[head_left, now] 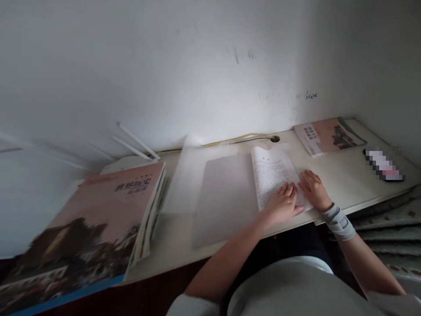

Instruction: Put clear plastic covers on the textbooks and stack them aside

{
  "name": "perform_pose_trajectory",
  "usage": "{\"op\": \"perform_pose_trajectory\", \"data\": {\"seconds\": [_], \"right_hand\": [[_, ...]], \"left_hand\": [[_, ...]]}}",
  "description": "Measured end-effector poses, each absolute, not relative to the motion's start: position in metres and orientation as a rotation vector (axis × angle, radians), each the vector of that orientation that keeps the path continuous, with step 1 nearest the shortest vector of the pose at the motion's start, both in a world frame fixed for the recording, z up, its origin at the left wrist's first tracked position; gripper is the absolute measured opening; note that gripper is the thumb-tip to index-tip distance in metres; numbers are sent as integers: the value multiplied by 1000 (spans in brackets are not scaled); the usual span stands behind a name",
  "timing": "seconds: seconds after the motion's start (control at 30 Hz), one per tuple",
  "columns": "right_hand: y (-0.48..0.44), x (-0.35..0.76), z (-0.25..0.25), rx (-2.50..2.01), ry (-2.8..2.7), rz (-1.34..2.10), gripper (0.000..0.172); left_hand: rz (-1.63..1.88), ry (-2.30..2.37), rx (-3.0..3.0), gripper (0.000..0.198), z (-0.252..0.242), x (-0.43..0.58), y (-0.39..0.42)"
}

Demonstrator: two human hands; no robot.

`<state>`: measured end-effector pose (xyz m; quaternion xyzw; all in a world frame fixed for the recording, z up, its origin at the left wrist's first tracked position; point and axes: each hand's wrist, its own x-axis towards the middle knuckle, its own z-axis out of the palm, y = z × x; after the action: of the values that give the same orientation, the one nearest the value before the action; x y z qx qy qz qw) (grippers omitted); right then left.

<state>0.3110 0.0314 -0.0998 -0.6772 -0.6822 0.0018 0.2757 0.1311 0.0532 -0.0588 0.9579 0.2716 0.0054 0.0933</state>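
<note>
lying across the printed page (269,177) on the desk (340,177), the left hand (285,202) has fingers loosely together; the right hand (315,189), slightly spread, meets its right edge. even pressure should avoid creases, i'd say.

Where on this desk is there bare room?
Mainly the desk between the right hand, pink booklet and phone. A narrower front strip separates the book stack from the grey sheet. The middle is crowded: printed page, left hand.
</note>
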Motion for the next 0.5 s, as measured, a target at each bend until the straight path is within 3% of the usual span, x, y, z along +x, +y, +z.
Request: {"op": "perform_pose_trajectory", "data": {"seconds": [0.17,0.23,0.37,0.5], "right_hand": [[27,309,-99,-1896,-2006,-100,60],[25,307,-98,-1938,-2077,-121,66],[23,302,-97,-2001,-2099,-137,65],[24,300,-98,-1995,-2084,-156,66]], "left_hand": [[-13,713,2813,32,-42,133,101],[17,728,2827,27,-40,137,122],[97,816,2950,35,-43,143,161],[-22,1131,2904,66,-50,148,185]]}}
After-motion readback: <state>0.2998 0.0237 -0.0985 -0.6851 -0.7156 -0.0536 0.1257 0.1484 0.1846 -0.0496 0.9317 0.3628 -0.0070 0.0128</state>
